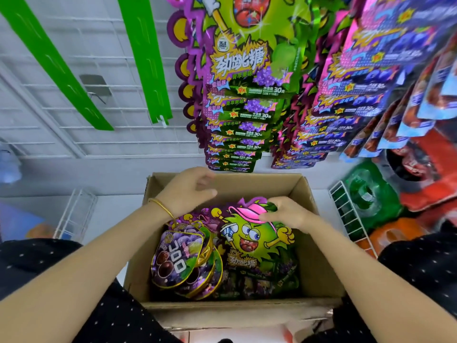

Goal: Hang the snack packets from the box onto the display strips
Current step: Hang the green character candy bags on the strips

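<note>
Two green strips (144, 58) hang beyond box (319, 256); right hand (289, 214) grips packet (257, 243).

The cardboard box (306, 243) is plain brown. Its top packet (257, 241) shows a lime-green cartoon figure in a pink cap on purple; the gummy packets (178, 258) are purple, edged gold. The display strips (146, 58) are bright green, the sleeves (29, 263) black with white dots.
</note>
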### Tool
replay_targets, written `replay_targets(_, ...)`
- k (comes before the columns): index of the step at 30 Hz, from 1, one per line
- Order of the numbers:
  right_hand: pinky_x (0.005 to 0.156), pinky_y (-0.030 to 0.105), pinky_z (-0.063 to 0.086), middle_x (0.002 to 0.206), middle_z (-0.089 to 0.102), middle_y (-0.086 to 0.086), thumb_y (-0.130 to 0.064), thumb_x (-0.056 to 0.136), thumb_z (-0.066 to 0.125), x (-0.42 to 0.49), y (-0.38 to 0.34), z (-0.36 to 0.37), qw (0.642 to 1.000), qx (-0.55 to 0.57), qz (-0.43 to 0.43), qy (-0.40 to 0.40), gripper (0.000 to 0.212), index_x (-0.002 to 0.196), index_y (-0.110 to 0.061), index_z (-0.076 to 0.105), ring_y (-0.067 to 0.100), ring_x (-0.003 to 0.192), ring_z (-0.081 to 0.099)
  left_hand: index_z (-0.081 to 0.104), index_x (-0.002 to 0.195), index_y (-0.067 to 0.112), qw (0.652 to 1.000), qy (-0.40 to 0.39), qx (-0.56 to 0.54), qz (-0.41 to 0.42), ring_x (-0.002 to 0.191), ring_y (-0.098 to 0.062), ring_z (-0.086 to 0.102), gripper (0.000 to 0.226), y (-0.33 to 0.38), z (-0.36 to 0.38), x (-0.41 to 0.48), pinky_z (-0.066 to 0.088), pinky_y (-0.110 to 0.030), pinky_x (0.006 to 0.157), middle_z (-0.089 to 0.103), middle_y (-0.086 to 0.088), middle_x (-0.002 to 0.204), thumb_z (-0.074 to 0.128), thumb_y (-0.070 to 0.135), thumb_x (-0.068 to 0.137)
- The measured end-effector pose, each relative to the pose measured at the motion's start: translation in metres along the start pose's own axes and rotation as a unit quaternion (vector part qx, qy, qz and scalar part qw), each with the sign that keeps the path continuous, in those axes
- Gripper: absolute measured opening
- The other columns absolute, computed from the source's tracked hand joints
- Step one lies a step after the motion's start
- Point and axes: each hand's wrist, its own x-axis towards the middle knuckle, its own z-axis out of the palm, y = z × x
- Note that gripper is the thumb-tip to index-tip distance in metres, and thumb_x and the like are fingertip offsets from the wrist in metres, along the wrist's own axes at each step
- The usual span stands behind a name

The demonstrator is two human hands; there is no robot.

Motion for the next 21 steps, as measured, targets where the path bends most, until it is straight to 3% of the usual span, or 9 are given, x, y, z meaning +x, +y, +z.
replay_targets(3, 0.055, 0.017, 0.032, 0.056, 0.055, -0.012, -0.018, 0.084, 0.067, -0.021, -0.043, -0.022, 0.998, -0.037, -0.036, -0.032, 0.016, 0.073, -0.012, 0.058, 0.004, 0.053, 0.049, 0.047, 0.131, 0.020, 0.996, -0.041, 0.062, 0.048, 0.112, -0.004, 0.047, 0.053, 0.011, 0.009, -0.002, 0.033, -0.013, 0.092, 0.049, 0.013, 0.119, 0.066, 0.027, 0.082)
replay_targets(6, 0.065, 0.029, 0.038, 0.078, 0.061, 0.008, -0.021, 0.085, 0.066, -0.041, -0.083, -0.039, 0.996, -0.038, -0.073, -0.016, 0.015, 0.090, -0.009, 0.061, 0.023, 0.072, 0.056, 0.061, 0.109, 0.012, 0.997, -0.006, 0.025, 0.069, 0.086, 0.001, 0.055, 0.029, 0.025, 0.007, 0.004, 0.035, -0.001, 0.072, 0.060, 0.008, 0.096, 0.068, 0.018, 0.081)
replay_targets(8, 0.077, 0.039, 0.042, 0.104, 0.062, 0.017, -0.020, 0.088, 0.063, -0.054, -0.105, -0.049, 0.993, -0.045, -0.103, 0.016, 0.025, 0.108, -0.006, 0.061, 0.033, 0.096, 0.057, 0.065, 0.091, 0.007, 0.996, 0.025, -0.004, 0.080, 0.071, 0.008, 0.053, 0.013, 0.034, -0.005, 0.009, 0.036, -0.004, 0.066, 0.057, 0.011, 0.078, 0.068, 0.014, 0.080)
replay_targets(10, 0.085, 0.022, 0.041, 0.133, 0.051, 0.014, -0.018, 0.090, 0.059, -0.067, -0.126, -0.058, 0.989, -0.030, -0.133, 0.058, 0.040, 0.126, -0.002, 0.052, 0.027, 0.123, 0.046, 0.061, 0.080, 0.015, 0.994, 0.044, -0.026, 0.094, 0.067, 0.013, 0.052, 0.009, 0.046, -0.020, 0.011, 0.038, -0.008, 0.068, 0.054, 0.015, 0.074, 0.070, 0.015, 0.078)
replay_targets(11, 0.083, 0.016, 0.041, 0.136, 0.050, 0.014, -0.017, 0.090, 0.059, -0.073, -0.135, -0.063, 0.985, -0.018, -0.154, 0.071, 0.041, 0.126, 0.000, 0.052, 0.027, 0.126, 0.044, 0.059, 0.079, 0.017, 0.993, 0.053, -0.026, 0.100, 0.066, 0.014, 0.052, 0.011, 0.055, -0.030, 0.011, 0.038, -0.007, 0.067, 0.053, 0.015, 0.073, 0.070, 0.013, 0.079)
replay_targets(14, 0.092, 0.032, 0.040, 0.129, 0.051, 0.026, -0.016, 0.088, 0.061, -0.086, -0.162, -0.077, 0.976, -0.016, -0.190, 0.107, 0.038, 0.117, 0.008, 0.056, 0.038, 0.120, 0.045, 0.059, 0.078, 0.013, 0.991, 0.051, -0.019, 0.124, 0.059, 0.013, 0.051, 0.010, 0.086, -0.062, 0.007, 0.038, -0.004, 0.062, 0.052, 0.012, 0.070, 0.066, 0.007, 0.081)
replay_targets(16, 0.093, 0.028, 0.039, 0.130, 0.055, 0.010, -0.018, 0.087, 0.062, -0.093, -0.180, -0.089, 0.968, -0.019, -0.206, 0.139, 0.041, 0.122, 0.002, 0.055, 0.025, 0.122, 0.049, 0.061, 0.076, 0.019, 0.986, 0.062, -0.025, 0.152, 0.060, 0.010, 0.053, 0.011, 0.116, -0.090, 0.007, 0.040, -0.004, 0.061, 0.058, 0.009, 0.072, 0.065, 0.011, 0.083)
replay_targets(19, 0.093, 0.028, 0.040, 0.109, 0.059, -0.001, -0.025, 0.084, 0.067, -0.101, -0.213, -0.113, 0.942, -0.035, -0.264, 0.205, 0.035, 0.113, -0.007, 0.063, 0.010, 0.103, 0.053, 0.064, 0.096, 0.016, 0.956, 0.199, -0.084, 0.196, 0.071, 0.005, 0.059, 0.011, 0.169, -0.139, 0.022, 0.045, -0.005, 0.066, 0.064, 0.005, 0.085, 0.061, 0.014, 0.086)
replay_targets(21, 0.078, 0.029, 0.040, 0.091, 0.058, 0.005, -0.024, 0.083, 0.068, -0.110, -0.236, -0.128, 0.917, -0.060, -0.309, 0.244, 0.029, 0.102, -0.003, 0.067, 0.013, 0.084, 0.051, 0.059, 0.110, 0.007, 0.925, 0.291, -0.106, 0.222, 0.081, -0.006, 0.057, 0.024, 0.205, -0.167, 0.039, 0.044, -0.006, 0.070, 0.061, -0.001, 0.096, 0.059, 0.012, 0.087)
